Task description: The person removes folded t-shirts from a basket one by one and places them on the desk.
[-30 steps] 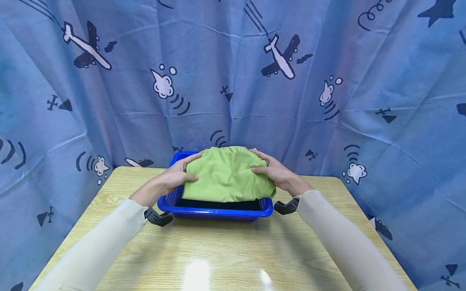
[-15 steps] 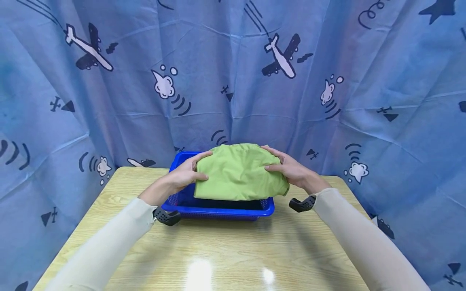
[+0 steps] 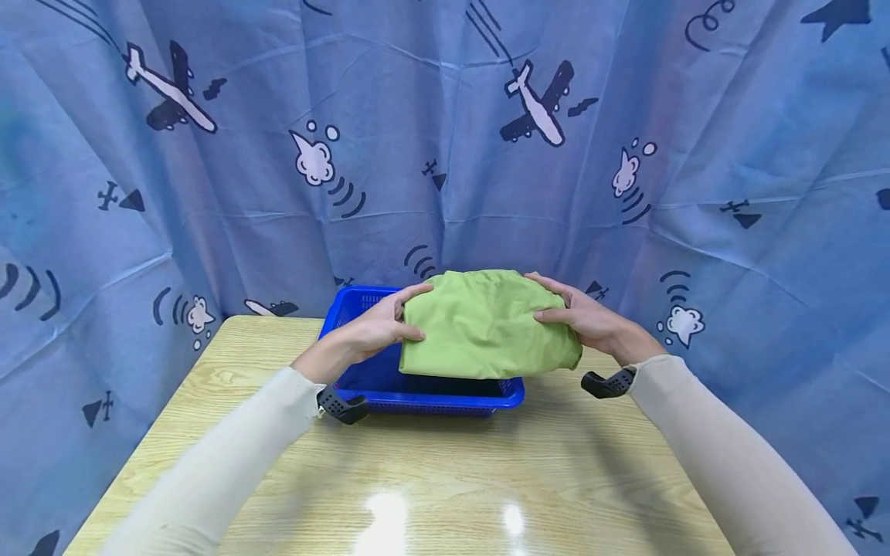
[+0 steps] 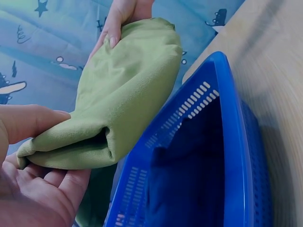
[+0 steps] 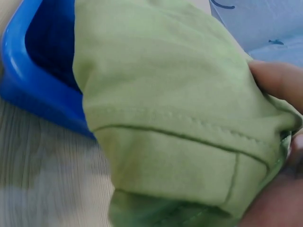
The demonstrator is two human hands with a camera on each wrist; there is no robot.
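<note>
A folded light green cloth [image 3: 487,324] is held up over the right part of a blue basket [image 3: 445,401] in the head view. The left hand [image 3: 375,328] pinches its left end, thumb on the near face. At the other end the right hand [image 3: 587,316] grips it, thumb in front. Layered folds of the green cloth [image 4: 128,90] show in the left wrist view, between the thumb and fingers of the left hand [image 4: 42,175]. A stitched hem crosses the cloth [image 5: 175,94] beside the right hand [image 5: 279,189] in the right wrist view.
Dark blue fabric [image 4: 187,175] lies inside the basket. The basket stands towards the back of a light wooden table [image 3: 445,479]. A blue curtain [image 3: 389,139] with printed airplanes hangs behind and along both sides.
Both hands have moved to the right with the green cloth, rising slightly. More of the basket's left interior shows, and the cloth's right end now extends past the basket's right rim.
</note>
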